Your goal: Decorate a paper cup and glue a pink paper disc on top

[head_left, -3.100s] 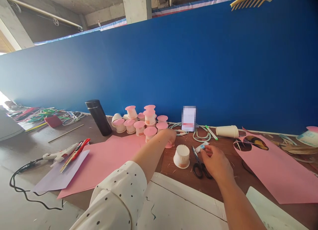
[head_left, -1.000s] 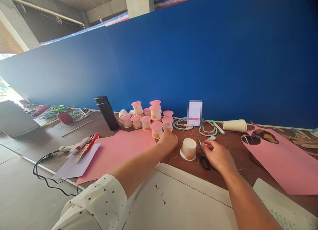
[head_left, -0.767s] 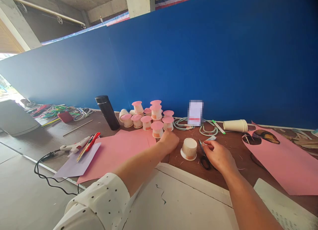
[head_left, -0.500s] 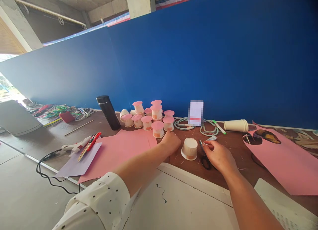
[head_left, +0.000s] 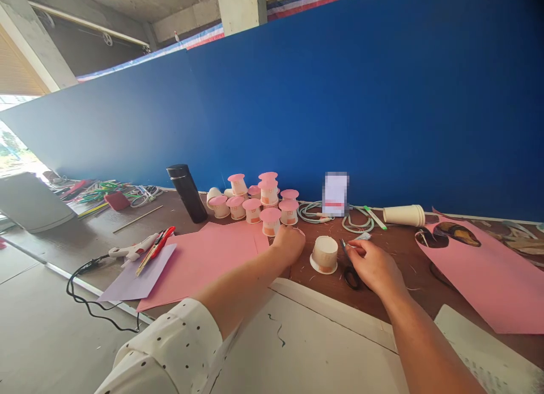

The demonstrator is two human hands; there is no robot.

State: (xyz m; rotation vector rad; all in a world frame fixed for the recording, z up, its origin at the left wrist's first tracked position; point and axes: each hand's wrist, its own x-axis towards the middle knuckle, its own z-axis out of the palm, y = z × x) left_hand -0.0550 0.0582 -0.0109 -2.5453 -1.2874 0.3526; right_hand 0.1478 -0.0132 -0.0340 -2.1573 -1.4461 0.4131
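Head view: the left hand (head_left: 289,244) is curled with its back to the camera, so I cannot tell what, if anything, it holds. The right hand (head_left: 376,266) bends its fingers beside the scissors (head_left: 349,268) and a small tube (head_left: 364,236); whether it grips either is hidden. Between the hands, the cup (head_left: 325,246) stands upside down, wide rim on the table (head_left: 420,295), likely for steadiness. Beyond the left hand, pink-topped cups (head_left: 254,211) crowd together, some stacked, probably to save room. Farther left, a knife (head_left: 157,249) lies on purple paper (head_left: 140,283), perhaps kept clear of the hands.
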